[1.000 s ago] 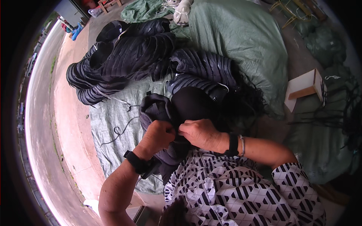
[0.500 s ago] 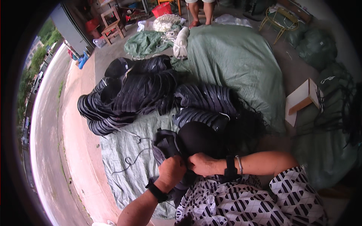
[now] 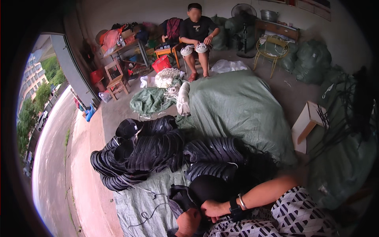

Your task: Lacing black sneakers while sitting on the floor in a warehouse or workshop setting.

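Note:
Low in the picture, my left hand (image 3: 188,222) and my right hand (image 3: 213,208) are close together, fingers curled in. Both grip the edge of a dark grey-black shoe upper (image 3: 179,198), its padded opening facing up. My fingertips are partly hidden, as is the upper's lower part. Just beyond my right hand lies a smooth, rounded black piece (image 3: 209,187). Farther out, nested black shoe uppers (image 3: 156,152) lie in a large heap, with two shorter rows (image 3: 215,152) to its right. A dark cord (image 3: 152,213) trails on the green sheet (image 3: 138,205) left of my hands.
A big green sack (image 3: 237,102) spreads beyond the rows. To the right stand a small wooden stool (image 3: 306,126) and tangled black laces (image 3: 335,106). A co-worker (image 3: 198,35) sits at the back holding white pieces. A wooden chair (image 3: 116,79) and road lie left.
The view has tilted up, so everything sits lower and the seated co-worker's upper body now shows. Both my hands stay on the shoe upper.

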Demonstrator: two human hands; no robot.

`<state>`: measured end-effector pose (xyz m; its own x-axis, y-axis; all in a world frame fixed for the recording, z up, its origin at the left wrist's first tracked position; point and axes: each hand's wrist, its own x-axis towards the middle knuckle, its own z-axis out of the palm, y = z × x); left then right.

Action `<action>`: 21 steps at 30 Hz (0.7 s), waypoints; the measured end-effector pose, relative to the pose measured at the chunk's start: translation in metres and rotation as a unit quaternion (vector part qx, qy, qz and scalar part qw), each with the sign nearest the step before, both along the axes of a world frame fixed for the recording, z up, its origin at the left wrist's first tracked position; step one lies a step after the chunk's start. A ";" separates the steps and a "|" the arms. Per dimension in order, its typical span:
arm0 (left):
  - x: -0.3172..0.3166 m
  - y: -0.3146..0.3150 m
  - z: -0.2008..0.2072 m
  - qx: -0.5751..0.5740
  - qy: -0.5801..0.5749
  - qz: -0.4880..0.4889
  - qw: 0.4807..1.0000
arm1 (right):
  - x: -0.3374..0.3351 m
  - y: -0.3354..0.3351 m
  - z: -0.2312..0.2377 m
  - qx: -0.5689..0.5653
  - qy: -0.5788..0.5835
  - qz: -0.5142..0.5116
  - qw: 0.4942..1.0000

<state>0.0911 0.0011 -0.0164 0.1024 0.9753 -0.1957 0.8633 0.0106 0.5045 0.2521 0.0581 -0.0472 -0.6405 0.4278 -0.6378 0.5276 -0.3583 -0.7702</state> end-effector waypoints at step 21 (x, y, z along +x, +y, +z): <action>-0.005 0.017 -0.009 0.099 -0.029 -0.082 0.991 | 0.019 0.036 0.013 0.673 0.153 0.278 0.668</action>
